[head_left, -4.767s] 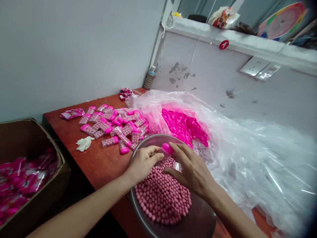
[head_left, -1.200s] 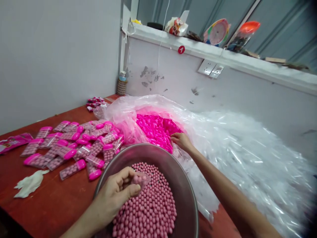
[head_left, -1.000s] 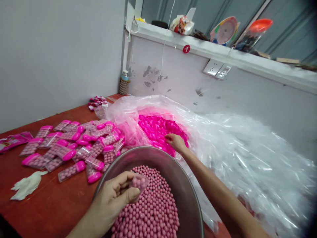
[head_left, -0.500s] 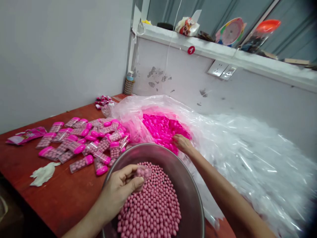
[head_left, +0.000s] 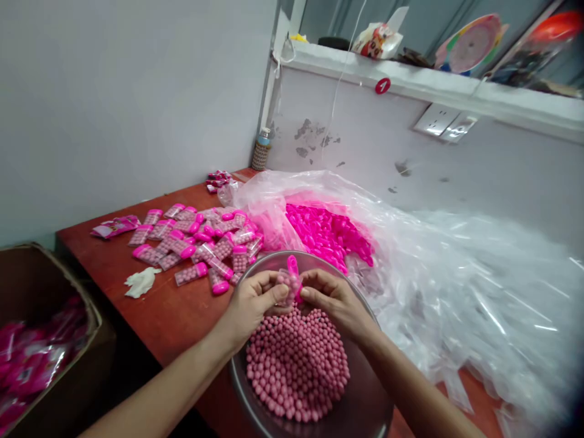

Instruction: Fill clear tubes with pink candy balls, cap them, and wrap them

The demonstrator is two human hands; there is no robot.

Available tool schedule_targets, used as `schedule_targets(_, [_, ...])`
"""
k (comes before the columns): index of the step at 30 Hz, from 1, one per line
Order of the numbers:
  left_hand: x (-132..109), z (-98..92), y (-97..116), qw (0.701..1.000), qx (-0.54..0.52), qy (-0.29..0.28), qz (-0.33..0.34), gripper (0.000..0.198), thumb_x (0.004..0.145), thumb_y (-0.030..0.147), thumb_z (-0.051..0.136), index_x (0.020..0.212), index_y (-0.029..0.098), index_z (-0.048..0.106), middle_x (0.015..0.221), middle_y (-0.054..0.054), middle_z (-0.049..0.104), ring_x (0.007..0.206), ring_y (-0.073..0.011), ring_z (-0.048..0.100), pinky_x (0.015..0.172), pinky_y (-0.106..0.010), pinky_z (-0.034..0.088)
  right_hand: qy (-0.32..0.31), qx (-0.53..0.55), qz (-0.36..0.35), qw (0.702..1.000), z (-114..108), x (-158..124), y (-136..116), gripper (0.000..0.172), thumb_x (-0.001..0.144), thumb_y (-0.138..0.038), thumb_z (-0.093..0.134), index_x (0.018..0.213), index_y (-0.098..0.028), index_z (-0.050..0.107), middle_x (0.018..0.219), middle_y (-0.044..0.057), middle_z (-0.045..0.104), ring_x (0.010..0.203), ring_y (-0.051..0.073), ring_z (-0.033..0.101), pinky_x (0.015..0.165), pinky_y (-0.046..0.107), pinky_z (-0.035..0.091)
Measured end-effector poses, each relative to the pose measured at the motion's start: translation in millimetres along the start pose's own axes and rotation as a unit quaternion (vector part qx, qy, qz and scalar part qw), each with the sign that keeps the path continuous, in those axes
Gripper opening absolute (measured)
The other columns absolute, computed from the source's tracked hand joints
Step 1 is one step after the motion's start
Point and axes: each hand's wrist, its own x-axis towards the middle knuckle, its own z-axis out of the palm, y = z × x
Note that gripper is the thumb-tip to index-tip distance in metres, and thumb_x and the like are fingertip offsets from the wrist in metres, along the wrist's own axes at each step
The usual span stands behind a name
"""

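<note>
My left hand is closed on a small clear plastic container filled with pink balls. At its edge, my right hand pinches a bright pink cap, held against or very close to the container; whether it is seated I cannot tell. Both hands are above a metal bowl holding a heap of pink balls. Behind the bowl, a plastic bag lies open around many loose pink caps. Filled, capped containers lie in a pile to the left.
Clear plastic containers heap up on the right of the red table. A crumpled white tissue and a pink packet lie left. A cardboard box of pink packets stands beside the table's left edge. A bottle stands in the corner.
My right hand has come back from the pile of caps to my left hand, bringing a pink cap to the container. The view has swung left, showing the cardboard box.
</note>
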Motion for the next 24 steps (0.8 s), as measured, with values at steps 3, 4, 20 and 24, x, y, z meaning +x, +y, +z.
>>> schedule_targets(3, [0,-1.8,-2,1.000,-0.002,0.013,0.011,0.030,0.066,0.031,0.074,0.086,0.011,0.065,0.080,-0.004,0.064,0.068,-0.0122,0.060,0.065,-0.024,0.052,0.051,-0.005,-0.020,0.998,16,-2,5,0.028,0.076,-0.035,0.066,0.097,-0.018,0.060,0.076,0.002,0.062,0.068,0.013,0.059,0.064,0.026,0.051])
schedule_targets(4, [0,-2.3,-3,1.000,0.003,0.011,0.016,0.030,0.066,0.030,0.073,0.087,0.011,0.065,0.079,-0.004,0.065,0.068,-0.0120,0.060,0.065,-0.023,0.051,0.059,-0.013,-0.022,0.998,17,-3,7,0.028,0.074,-0.034,0.067,0.097,-0.018,0.061,0.077,0.002,0.063,0.069,0.014,0.059,0.064,0.027,0.051])
schedule_targets(20, [-15,-2.8,0,0.939,0.295,-0.016,0.175,0.024,0.078,0.016,0.059,0.100,0.021,0.069,0.091,-0.002,0.071,0.082,-0.0178,0.064,0.076,-0.024,0.047,0.027,-0.428,-0.188,0.883,8,-14,-36,0.016,0.084,-0.030,0.056,0.097,-0.022,0.061,0.077,0.002,0.063,0.067,0.015,0.059,0.059,0.025,0.045])
schedule_targets(24, [-20,-0.6,1,0.920,0.331,-0.012,0.209,0.023,0.079,0.013,0.059,0.098,0.021,0.070,0.090,-0.002,0.071,0.079,-0.0161,0.065,0.075,-0.023,0.047,0.001,-0.475,-0.232,0.849,11,-18,-34,0.012,0.086,-0.024,0.053,0.095,-0.019,0.058,0.072,0.003,0.058,0.064,0.014,0.054,0.056,0.025,0.041])
